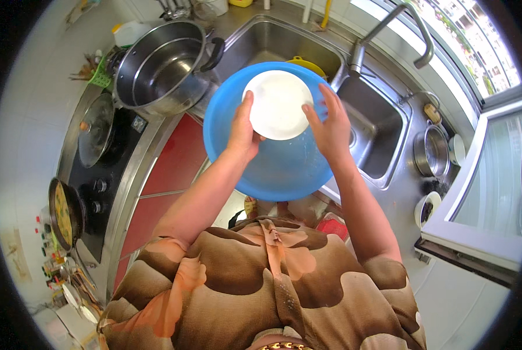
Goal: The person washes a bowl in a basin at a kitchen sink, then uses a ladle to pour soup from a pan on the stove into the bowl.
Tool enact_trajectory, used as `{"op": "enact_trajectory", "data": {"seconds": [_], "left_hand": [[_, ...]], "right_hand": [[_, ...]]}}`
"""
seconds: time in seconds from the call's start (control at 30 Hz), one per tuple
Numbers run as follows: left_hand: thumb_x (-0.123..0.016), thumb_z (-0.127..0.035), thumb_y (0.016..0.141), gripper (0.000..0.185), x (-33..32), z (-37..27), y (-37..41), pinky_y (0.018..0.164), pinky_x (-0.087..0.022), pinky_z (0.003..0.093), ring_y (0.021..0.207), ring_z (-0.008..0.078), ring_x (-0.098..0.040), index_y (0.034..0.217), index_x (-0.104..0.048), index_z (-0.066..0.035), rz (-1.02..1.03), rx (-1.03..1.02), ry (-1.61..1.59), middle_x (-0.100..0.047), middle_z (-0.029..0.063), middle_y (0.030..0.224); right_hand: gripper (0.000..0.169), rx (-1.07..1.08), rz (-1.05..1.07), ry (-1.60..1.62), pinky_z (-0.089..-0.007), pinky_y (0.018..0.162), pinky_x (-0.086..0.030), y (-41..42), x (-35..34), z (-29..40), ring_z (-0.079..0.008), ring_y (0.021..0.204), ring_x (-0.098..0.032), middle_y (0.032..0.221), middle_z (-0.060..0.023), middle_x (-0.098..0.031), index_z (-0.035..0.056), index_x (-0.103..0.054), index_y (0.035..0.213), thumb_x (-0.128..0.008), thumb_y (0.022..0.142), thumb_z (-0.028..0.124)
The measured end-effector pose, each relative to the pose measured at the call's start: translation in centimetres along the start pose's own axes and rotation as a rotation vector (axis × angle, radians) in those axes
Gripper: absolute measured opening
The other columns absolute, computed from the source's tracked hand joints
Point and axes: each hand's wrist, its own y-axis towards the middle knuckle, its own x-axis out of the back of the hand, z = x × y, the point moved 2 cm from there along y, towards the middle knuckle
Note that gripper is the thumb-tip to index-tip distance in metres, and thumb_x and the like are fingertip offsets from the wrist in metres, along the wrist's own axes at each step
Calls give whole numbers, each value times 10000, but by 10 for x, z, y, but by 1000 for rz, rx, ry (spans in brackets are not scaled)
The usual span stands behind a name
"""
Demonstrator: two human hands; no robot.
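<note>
Over a large blue plastic basin (283,175), my left hand (245,127) grips the left edge of a round white plate (280,105), thumb on top and fingers beneath. My right hand (331,122) is at the plate's right edge with its fingers spread and slightly blurred; the thumb tip meets or nearly meets the rim. The basin rests across the front of a double stainless steel sink (261,35), covering part of both bowls. Part of a yellow colander or basket (307,64) shows behind the basin in the far bowl.
A large steel pot (164,70) stands left of the basin. Farther left are a glass lid (97,129) and a frying pan with food (66,214) by the black cooktop (90,183). The faucet (359,52) rises behind the sink. A small steel pot (430,151) and an open window (488,175) are at right.
</note>
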Motion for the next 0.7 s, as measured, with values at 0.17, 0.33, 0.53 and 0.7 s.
{"op": "enact_trajectory", "data": {"seconds": [0.17,0.33,0.53,0.7], "left_hand": [[-383,-627,955,629,-6,14,10,437,-377,231,714,96,-625,1245,-535,-91,-48,80,-116,-661,44,983],[-420,-316,1021,379,-3,43,43,831,-555,366,1111,232,-602,1302,-499,-74,-74,250,-271,-580,102,1267],[-520,-149,978,97,-16,57,75,472,-499,215,649,100,-597,954,-594,-92,-156,409,-417,-632,27,872],[-522,-266,968,194,-13,57,76,367,-274,222,457,67,-384,816,-509,-145,7,474,-179,-476,-26,668]], "right_hand": [[457,-907,616,669,-303,496,-515,-3,-9,-13,-204,696,-639,991,-151,-646,-57,-496,1254,-604,903,216],[405,-637,366,509,-314,574,-538,9,1,-2,-231,751,-654,1040,-143,-643,-5,-489,1293,-538,921,145],[446,1,29,102,-392,861,-500,27,20,25,-395,1006,-630,1178,-196,-620,111,-512,1321,-482,894,-12],[563,301,-22,-21,-367,908,-509,41,36,49,-340,1079,-631,1235,-164,-616,101,-541,1303,-617,768,-55]]}}
